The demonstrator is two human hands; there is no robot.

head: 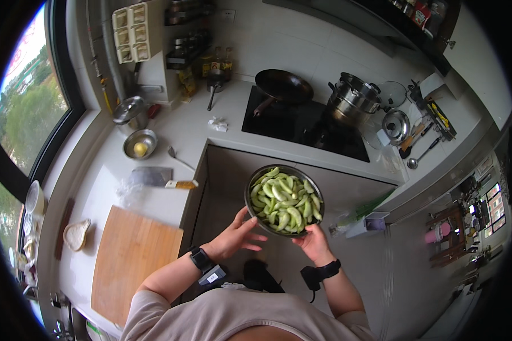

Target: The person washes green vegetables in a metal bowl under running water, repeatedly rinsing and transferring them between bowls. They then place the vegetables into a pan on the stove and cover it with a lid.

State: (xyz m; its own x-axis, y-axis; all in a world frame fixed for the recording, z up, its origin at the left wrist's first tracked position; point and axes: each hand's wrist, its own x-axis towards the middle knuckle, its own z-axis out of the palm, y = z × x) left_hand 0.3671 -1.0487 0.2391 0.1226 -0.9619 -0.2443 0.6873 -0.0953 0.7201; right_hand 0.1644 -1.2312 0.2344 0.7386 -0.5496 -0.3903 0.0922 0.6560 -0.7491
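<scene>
A round metal bowl (pixel 248 199) full of cut green vegetable pieces (pixel 285 199), possibly beans or pods, is held in front of me, off the counter and over the floor. My left hand (pixel 239 235) touches the bowl's lower left rim with the thumb side, its other fingers spread beneath. On the lower right, my right hand (pixel 314 244) grips the rim with the thumb on top; the fingers under the bowl are partly hidden. Both wrists wear black straps with devices.
A black cooktop (pixel 305 123) bears a dark frying pan (pixel 284 86) and a steel steamer pot (pixel 354 100). On the left counter lie a cleaver (pixel 153 176), a wooden cutting board (pixel 136 260), a spoon (pixel 180 157) and a small metal bowl (pixel 149 138) holding something yellow.
</scene>
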